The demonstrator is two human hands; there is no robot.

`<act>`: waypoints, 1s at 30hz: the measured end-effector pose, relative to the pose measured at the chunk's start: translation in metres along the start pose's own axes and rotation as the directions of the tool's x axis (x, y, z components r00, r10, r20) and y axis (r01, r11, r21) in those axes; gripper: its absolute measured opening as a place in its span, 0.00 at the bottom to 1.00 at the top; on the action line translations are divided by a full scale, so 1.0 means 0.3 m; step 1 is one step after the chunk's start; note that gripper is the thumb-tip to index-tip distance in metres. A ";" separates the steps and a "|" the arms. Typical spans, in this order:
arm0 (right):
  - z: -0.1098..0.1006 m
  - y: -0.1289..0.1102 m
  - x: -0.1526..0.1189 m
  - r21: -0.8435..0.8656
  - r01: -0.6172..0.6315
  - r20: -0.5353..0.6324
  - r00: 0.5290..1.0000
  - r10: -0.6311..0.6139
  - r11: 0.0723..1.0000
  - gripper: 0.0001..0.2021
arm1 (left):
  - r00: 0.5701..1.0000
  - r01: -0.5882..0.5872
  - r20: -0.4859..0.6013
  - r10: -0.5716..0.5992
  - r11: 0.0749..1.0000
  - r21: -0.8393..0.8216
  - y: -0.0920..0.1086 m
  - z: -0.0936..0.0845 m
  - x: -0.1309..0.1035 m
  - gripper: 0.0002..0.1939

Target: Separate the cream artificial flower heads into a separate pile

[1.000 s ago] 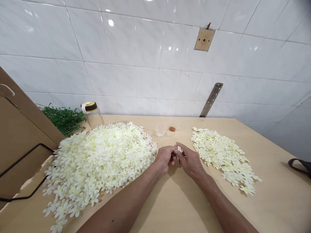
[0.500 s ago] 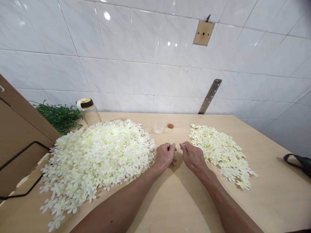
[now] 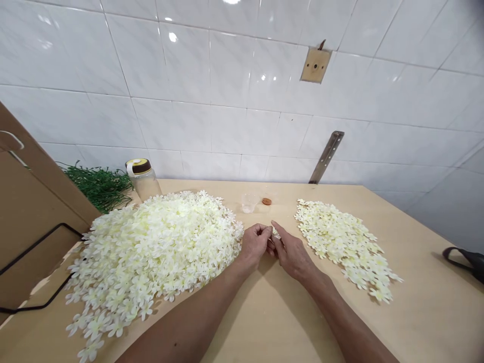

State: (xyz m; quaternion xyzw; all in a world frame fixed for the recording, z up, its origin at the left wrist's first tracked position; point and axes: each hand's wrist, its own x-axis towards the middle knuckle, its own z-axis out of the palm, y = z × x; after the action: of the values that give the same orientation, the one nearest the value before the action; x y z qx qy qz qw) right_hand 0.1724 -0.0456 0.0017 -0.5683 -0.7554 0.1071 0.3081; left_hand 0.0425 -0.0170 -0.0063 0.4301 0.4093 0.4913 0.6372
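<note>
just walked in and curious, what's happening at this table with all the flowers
A person sits at a wooden table, both hands together at its middle. The left hand and right hand pinch one small white flower between their fingertips. A big pile of the same flowers lies to the left, a smaller, flatter pile to the right.
</note>
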 end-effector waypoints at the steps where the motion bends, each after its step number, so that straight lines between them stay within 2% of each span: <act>1: -0.004 -0.003 -0.002 0.024 0.006 0.006 1.000 -0.006 1.000 0.24 | 1.000 0.013 0.006 -0.013 0.999 -0.040 0.004 -0.003 0.003 0.15; 5: -0.027 -0.006 -0.004 0.086 0.043 -0.076 0.996 -0.036 0.995 0.21 | 0.996 0.067 0.075 -0.057 0.987 -0.147 0.013 -0.014 0.009 0.16; 10: -0.049 -0.006 -0.001 0.279 -0.082 -0.035 0.995 0.096 0.957 0.22 | 0.995 0.085 0.071 -0.074 0.982 -0.170 0.016 -0.016 0.008 0.18; 13: -0.053 -0.008 -0.002 0.269 -0.102 -0.060 0.991 0.122 0.958 0.19 | 0.992 0.112 0.080 -0.100 0.982 -0.154 0.018 -0.015 0.008 0.20; 17: -0.054 -0.015 -0.008 0.257 -0.060 -0.089 0.992 0.086 0.965 0.17 | 0.988 0.137 0.088 -0.127 0.983 -0.119 0.015 -0.010 0.005 0.22; 21: -0.049 -0.031 -0.011 0.197 -0.016 -0.129 0.991 0.043 0.980 0.17 | 0.997 0.075 0.041 -0.072 0.994 -0.078 0.007 0.000 -0.003 0.22; 23: -0.043 -0.034 -0.008 0.168 -0.023 -0.169 0.984 0.052 0.986 0.18 | 0.997 0.061 0.048 -0.056 0.992 -0.112 0.005 0.006 -0.008 0.21; 26: -0.036 -0.025 -0.001 0.189 -0.088 -0.225 0.966 0.131 0.978 0.18 | 0.991 0.090 0.117 -0.067 0.975 -0.205 0.008 0.010 -0.011 0.18; 30: -0.036 -0.008 0.002 0.330 -0.118 -0.184 0.965 0.187 0.937 0.18 | 0.993 0.109 0.082 -0.088 0.948 -0.300 0.011 0.006 -0.002 0.15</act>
State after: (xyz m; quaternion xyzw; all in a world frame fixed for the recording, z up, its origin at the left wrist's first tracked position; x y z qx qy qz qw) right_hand 0.1768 -0.0477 0.0116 -0.5769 -0.6446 0.1890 0.4647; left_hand 0.0432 -0.0174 -0.0026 0.3225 0.3281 0.5010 0.7331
